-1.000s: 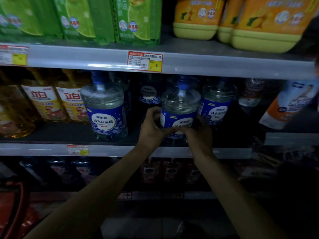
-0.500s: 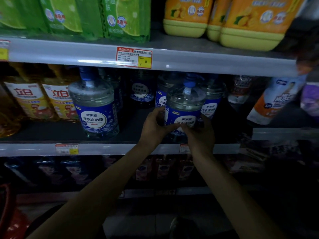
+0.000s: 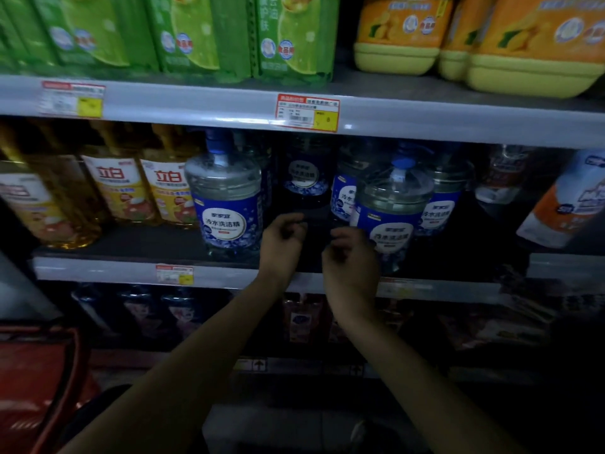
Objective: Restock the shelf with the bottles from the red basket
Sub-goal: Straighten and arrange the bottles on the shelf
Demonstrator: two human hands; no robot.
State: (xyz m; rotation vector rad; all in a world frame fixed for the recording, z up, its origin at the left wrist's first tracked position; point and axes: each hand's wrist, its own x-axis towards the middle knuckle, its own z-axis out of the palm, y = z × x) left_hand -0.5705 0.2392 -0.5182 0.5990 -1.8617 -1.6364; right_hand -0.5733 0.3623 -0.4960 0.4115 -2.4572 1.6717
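The bottle (image 3: 391, 217) stands upright on the middle shelf (image 3: 108, 269), near its front edge, to the right of the gap where my hands are. It is squat, clear plastic, ribbed round the shoulder, with a narrow neck, a blue cap and a glossy blue label bearing a white oval. A twin bottle (image 3: 226, 198) stands left of the gap, and more of the kind sit behind in the dark.

My left hand (image 3: 283, 245) hangs before the gap, its back toward me, fingers loosely curled and holding nothing. My right hand (image 3: 352, 260) is just beside the bottle's lower left side, fingers slack in the same way and gripping nothing; I cannot tell whether they brush the label. Both bare forearms reach up from below, the wrists near each other.

The red basket (image 3: 36, 371) sits low at my left, smooth and shiny. Amber detergent bottles (image 3: 118, 188) fill the shelf's left end; green packs (image 3: 196, 34) and orange jugs (image 3: 399, 37) stand above.
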